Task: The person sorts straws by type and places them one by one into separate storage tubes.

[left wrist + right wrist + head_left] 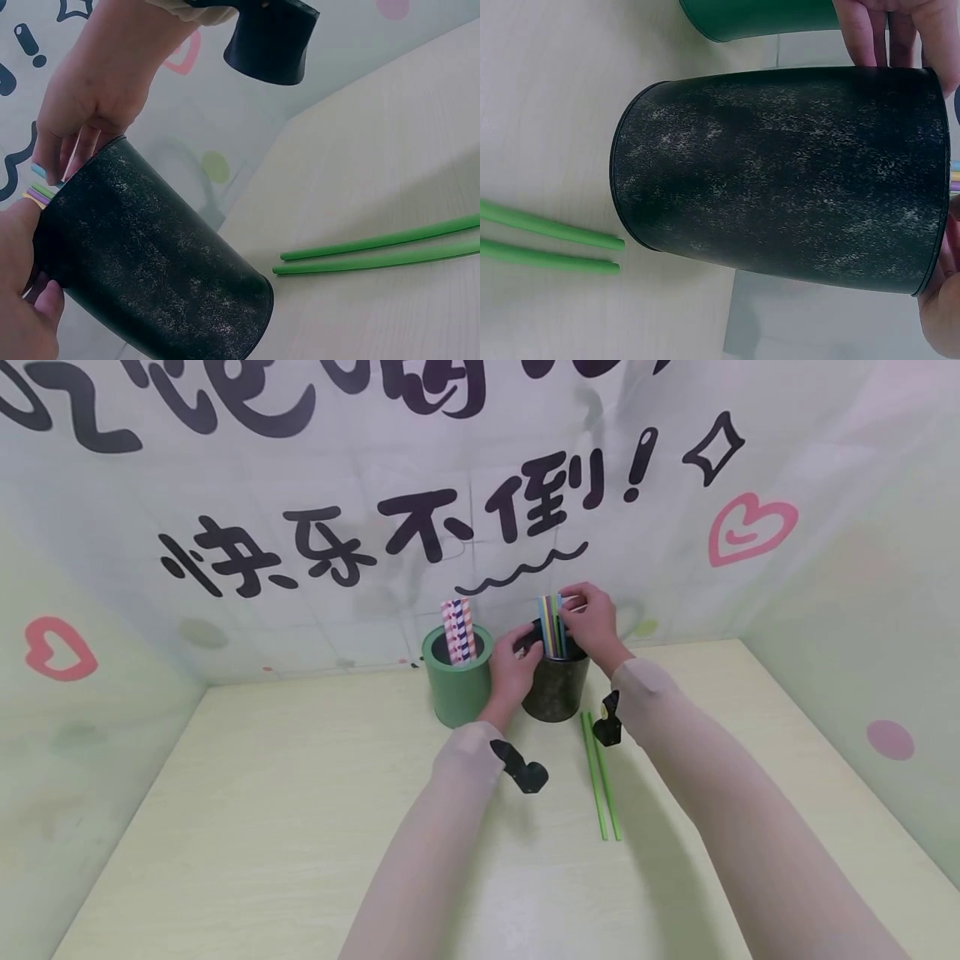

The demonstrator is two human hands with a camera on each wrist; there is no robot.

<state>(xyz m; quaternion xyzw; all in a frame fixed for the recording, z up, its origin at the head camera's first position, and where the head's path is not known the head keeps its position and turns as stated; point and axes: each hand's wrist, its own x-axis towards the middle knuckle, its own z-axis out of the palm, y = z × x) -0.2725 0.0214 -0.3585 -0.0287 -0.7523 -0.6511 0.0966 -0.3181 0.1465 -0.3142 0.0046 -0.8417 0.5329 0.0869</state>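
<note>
A black speckled cup (553,693) stands on the table, holding a bundle of coloured straws (551,627). At its left side, my left hand (516,667) grips the upper edge, thumb nearer me and fingers at the rim. My right hand (594,617) is over the right side of the mouth, with bent fingers pinching the straws near their tops. A light-blue straw end (39,174) shows by the right fingertips in the left wrist view. The cup's wall hides the straws' lower parts.
Left of the black cup stands a green cup (456,697) with patterned straws (459,631). Two thin green sticks (600,777) lie side by side on the table (262,827) in front. A printed wall (375,618) rises close behind the cups.
</note>
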